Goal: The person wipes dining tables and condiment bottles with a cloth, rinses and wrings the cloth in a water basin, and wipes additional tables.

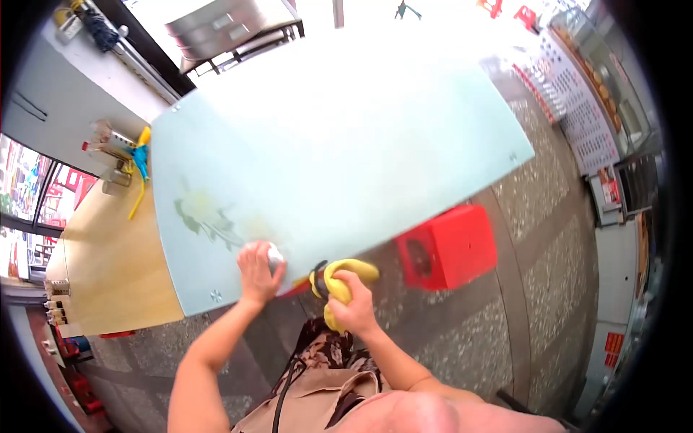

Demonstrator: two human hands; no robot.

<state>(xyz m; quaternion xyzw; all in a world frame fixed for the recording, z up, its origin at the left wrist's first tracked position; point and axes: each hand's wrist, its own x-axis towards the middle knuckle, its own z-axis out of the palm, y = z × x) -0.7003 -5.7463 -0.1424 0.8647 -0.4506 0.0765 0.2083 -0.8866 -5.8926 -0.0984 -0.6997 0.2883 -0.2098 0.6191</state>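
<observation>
My left hand rests at the near edge of the pale glass tabletop, its fingers curled round a small whitish object that I cannot make out. Beyond it lies a faded floral pattern on the glass. To the right, just off the table's edge, my right hand is closed on a yellow cloth, which hangs down below the fingers. A dark round item with a yellow rim touches the cloth's left side; most of it is hidden.
A red stool stands under the table's right edge. On the left, a wooden table adjoins the glass one, with a utensil holder and a yellow-and-blue item. A display counter is at the far right.
</observation>
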